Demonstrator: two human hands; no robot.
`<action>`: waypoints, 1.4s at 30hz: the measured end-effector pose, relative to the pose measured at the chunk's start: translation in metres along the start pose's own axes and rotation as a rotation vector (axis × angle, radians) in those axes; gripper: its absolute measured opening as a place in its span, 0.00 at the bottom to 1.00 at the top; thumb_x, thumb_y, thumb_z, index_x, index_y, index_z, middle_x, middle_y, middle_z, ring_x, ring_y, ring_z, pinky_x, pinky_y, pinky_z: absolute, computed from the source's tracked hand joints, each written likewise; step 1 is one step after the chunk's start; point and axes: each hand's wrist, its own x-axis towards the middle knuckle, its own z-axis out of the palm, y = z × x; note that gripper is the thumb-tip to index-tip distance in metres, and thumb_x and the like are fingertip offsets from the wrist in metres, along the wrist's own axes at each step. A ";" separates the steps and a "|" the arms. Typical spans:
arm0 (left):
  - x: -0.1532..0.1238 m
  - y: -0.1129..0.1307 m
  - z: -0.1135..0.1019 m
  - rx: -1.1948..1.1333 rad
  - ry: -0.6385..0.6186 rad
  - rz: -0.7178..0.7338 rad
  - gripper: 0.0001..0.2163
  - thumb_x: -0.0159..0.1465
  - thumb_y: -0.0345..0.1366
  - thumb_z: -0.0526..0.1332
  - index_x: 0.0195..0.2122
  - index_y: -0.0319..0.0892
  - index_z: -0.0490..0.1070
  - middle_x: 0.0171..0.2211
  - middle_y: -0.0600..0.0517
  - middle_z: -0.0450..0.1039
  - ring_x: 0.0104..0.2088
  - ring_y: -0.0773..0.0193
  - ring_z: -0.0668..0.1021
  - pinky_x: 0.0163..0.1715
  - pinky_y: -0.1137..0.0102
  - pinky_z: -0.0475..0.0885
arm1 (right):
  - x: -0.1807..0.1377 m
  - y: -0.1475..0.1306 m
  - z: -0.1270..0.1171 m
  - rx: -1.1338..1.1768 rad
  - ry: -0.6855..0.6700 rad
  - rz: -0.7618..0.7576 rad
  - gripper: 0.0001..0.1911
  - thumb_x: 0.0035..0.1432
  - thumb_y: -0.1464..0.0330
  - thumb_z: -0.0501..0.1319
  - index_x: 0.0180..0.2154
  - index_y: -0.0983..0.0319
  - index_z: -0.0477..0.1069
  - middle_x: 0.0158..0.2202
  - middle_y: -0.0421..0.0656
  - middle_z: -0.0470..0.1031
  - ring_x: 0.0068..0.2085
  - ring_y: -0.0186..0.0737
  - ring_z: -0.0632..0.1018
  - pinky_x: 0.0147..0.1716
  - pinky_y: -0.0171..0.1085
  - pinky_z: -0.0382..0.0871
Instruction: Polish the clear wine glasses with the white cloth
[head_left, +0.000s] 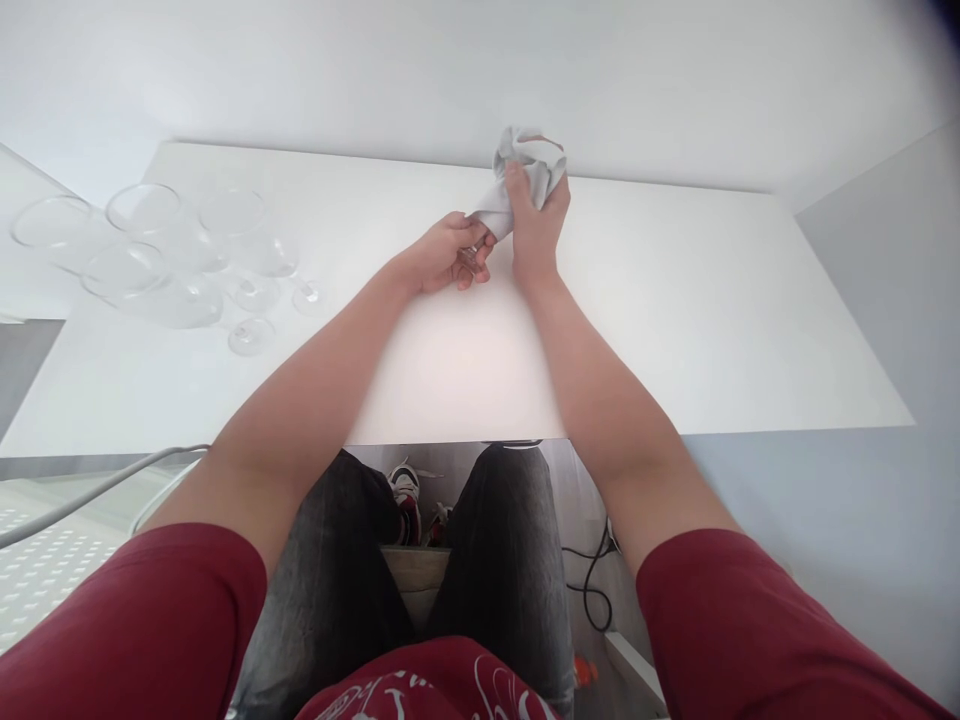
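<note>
Above the far part of the white table, my left hand (pixel 450 255) is closed around the stem end of a wine glass (pixel 471 260). Only a little clear glass shows between those fingers; a light grey cloth (pixel 506 195) covers most of the rest. My right hand (pixel 538 225) grips the cloth around the upper part of the glass, thumb on the near side. Some of its fingers are hidden in the bunched fabric.
Several clear stemmed glasses (pixel 191 300) stand together on the left of the white table (pixel 712 330). A wall rises behind the table's far edge. A grey cable (pixel 97 500) runs at the lower left, and a black cord (pixel 592 590) lies below on the floor.
</note>
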 end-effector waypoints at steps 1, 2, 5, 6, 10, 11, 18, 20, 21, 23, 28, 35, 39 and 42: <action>-0.001 0.000 0.000 -0.004 -0.015 -0.013 0.10 0.70 0.41 0.61 0.34 0.42 0.67 0.24 0.57 0.66 0.22 0.67 0.78 0.18 0.76 0.69 | 0.000 0.000 -0.001 0.027 0.002 -0.017 0.13 0.60 0.53 0.69 0.43 0.50 0.73 0.43 0.35 0.78 0.48 0.40 0.76 0.54 0.40 0.72; -0.003 0.001 0.000 -0.008 -0.034 -0.024 0.10 0.70 0.42 0.62 0.34 0.42 0.68 0.24 0.57 0.66 0.21 0.67 0.78 0.17 0.76 0.67 | 0.001 0.001 -0.002 0.082 0.001 0.002 0.13 0.59 0.53 0.70 0.41 0.50 0.74 0.42 0.34 0.78 0.48 0.39 0.76 0.55 0.39 0.71; -0.008 0.005 -0.002 -0.010 -0.110 -0.057 0.12 0.68 0.43 0.65 0.33 0.42 0.69 0.24 0.54 0.67 0.20 0.65 0.77 0.14 0.73 0.65 | 0.007 0.007 -0.009 0.340 -0.038 0.188 0.15 0.54 0.50 0.71 0.37 0.49 0.73 0.39 0.33 0.79 0.49 0.42 0.76 0.54 0.41 0.72; -0.009 0.006 -0.002 -0.012 -0.132 -0.059 0.12 0.68 0.44 0.66 0.32 0.42 0.69 0.23 0.54 0.68 0.19 0.65 0.76 0.14 0.72 0.66 | 0.009 0.007 -0.011 0.412 -0.065 0.239 0.16 0.54 0.49 0.71 0.38 0.49 0.73 0.39 0.34 0.80 0.51 0.44 0.77 0.54 0.43 0.73; -0.011 0.008 -0.004 -0.029 -0.148 -0.016 0.14 0.68 0.44 0.65 0.30 0.43 0.68 0.23 0.53 0.68 0.17 0.66 0.73 0.14 0.70 0.65 | 0.011 0.000 -0.012 0.558 -0.180 0.390 0.24 0.50 0.41 0.69 0.38 0.51 0.73 0.40 0.39 0.81 0.56 0.51 0.75 0.51 0.49 0.72; -0.011 0.007 -0.004 -0.033 -0.132 0.002 0.13 0.69 0.44 0.65 0.30 0.43 0.69 0.23 0.53 0.68 0.17 0.66 0.73 0.14 0.69 0.66 | 0.010 -0.004 -0.012 0.587 -0.205 0.420 0.26 0.50 0.38 0.67 0.37 0.51 0.73 0.39 0.39 0.81 0.56 0.51 0.76 0.50 0.48 0.72; -0.007 0.008 -0.004 -0.033 -0.051 0.080 0.16 0.72 0.47 0.61 0.31 0.43 0.67 0.19 0.56 0.63 0.16 0.68 0.73 0.15 0.71 0.66 | 0.002 -0.016 -0.008 0.411 -0.240 0.432 0.40 0.50 0.26 0.55 0.43 0.51 0.74 0.36 0.41 0.80 0.49 0.51 0.79 0.43 0.49 0.76; -0.005 0.008 -0.003 -0.011 0.003 0.075 0.17 0.72 0.50 0.61 0.32 0.43 0.67 0.19 0.57 0.62 0.18 0.66 0.76 0.14 0.72 0.66 | -0.001 -0.012 -0.005 0.369 -0.247 0.395 0.38 0.50 0.29 0.60 0.44 0.52 0.74 0.36 0.41 0.80 0.47 0.49 0.80 0.43 0.48 0.76; -0.004 0.008 -0.002 -0.007 0.020 0.073 0.17 0.72 0.50 0.61 0.32 0.43 0.67 0.19 0.57 0.62 0.19 0.65 0.77 0.14 0.73 0.66 | -0.003 -0.011 -0.003 0.335 -0.233 0.380 0.36 0.49 0.31 0.63 0.43 0.52 0.73 0.36 0.41 0.79 0.47 0.49 0.80 0.41 0.48 0.77; -0.003 0.006 0.001 -0.017 0.042 0.076 0.16 0.73 0.48 0.60 0.32 0.43 0.67 0.19 0.57 0.62 0.19 0.65 0.78 0.14 0.75 0.66 | -0.008 -0.011 0.003 0.226 -0.160 0.358 0.31 0.46 0.37 0.70 0.42 0.50 0.72 0.35 0.40 0.79 0.45 0.52 0.81 0.38 0.49 0.78; -0.003 0.005 0.005 0.000 0.032 0.014 0.12 0.72 0.40 0.61 0.30 0.43 0.66 0.20 0.57 0.65 0.18 0.66 0.77 0.16 0.73 0.67 | -0.016 -0.022 0.009 -0.063 0.022 0.135 0.25 0.48 0.55 0.74 0.46 0.44 0.69 0.42 0.36 0.79 0.52 0.49 0.79 0.45 0.46 0.79; -0.008 0.007 -0.003 0.009 -0.102 -0.048 0.16 0.69 0.47 0.65 0.29 0.43 0.69 0.21 0.53 0.69 0.17 0.63 0.75 0.16 0.68 0.67 | 0.005 0.008 -0.006 0.193 -0.054 0.299 0.21 0.47 0.46 0.73 0.32 0.49 0.68 0.29 0.35 0.76 0.52 0.48 0.75 0.49 0.47 0.75; -0.010 0.006 -0.006 0.008 -0.115 -0.037 0.15 0.68 0.46 0.66 0.30 0.42 0.71 0.22 0.52 0.71 0.19 0.61 0.77 0.18 0.66 0.70 | 0.010 0.009 -0.011 0.413 -0.169 0.383 0.21 0.48 0.45 0.70 0.36 0.51 0.73 0.38 0.38 0.81 0.48 0.48 0.79 0.44 0.48 0.77; -0.008 0.006 -0.005 0.004 -0.035 0.025 0.15 0.71 0.47 0.64 0.32 0.42 0.71 0.23 0.52 0.70 0.22 0.59 0.80 0.20 0.66 0.72 | 0.003 -0.005 -0.004 0.441 -0.228 0.452 0.30 0.45 0.36 0.67 0.39 0.51 0.74 0.36 0.39 0.82 0.47 0.51 0.81 0.42 0.50 0.79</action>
